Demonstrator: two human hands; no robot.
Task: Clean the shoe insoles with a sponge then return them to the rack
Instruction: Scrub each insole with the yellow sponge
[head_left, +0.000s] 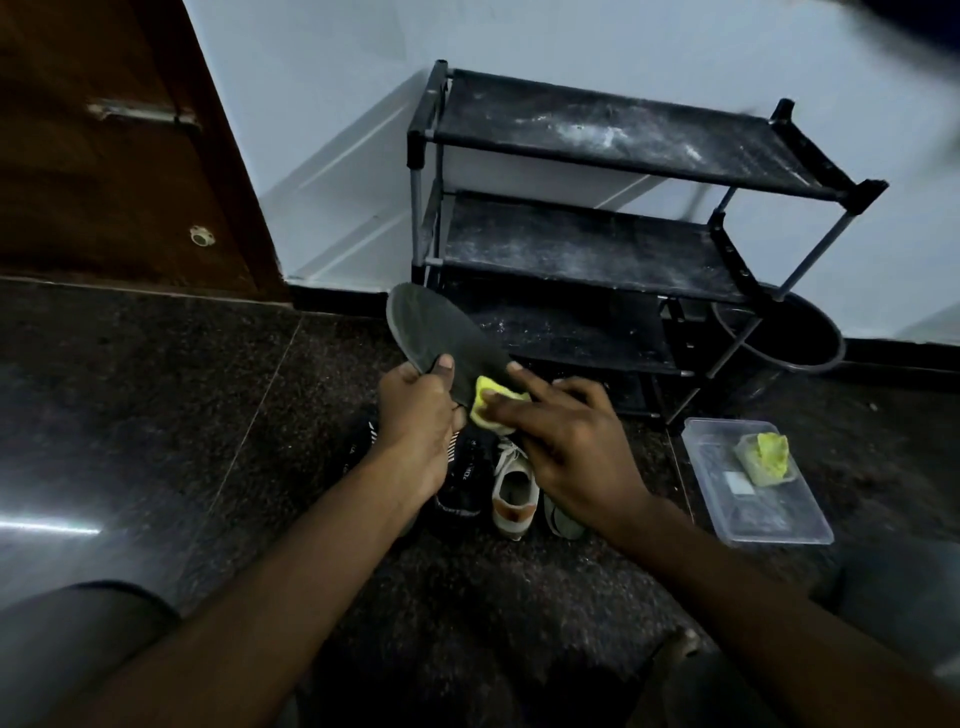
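Observation:
My left hand (418, 410) grips a dark grey insole (431, 332) by its lower part, thumb on top, with the toe end pointing up and left. My right hand (566, 441) holds a yellow sponge (491, 402) against the insole's near end, fingers spread over it. Behind them against the white wall stands the black shoe rack (597, 150), its dusty fabric shelves bare.
Under my hands on the dark stone floor lie a black shoe (462, 483) and a white and orange shoe (514, 499). A clear plastic tub (769, 519) with another yellow sponge (769, 457) sits at right. A black bucket (800, 338) stands beside the rack. A wooden door (114, 156) is at left.

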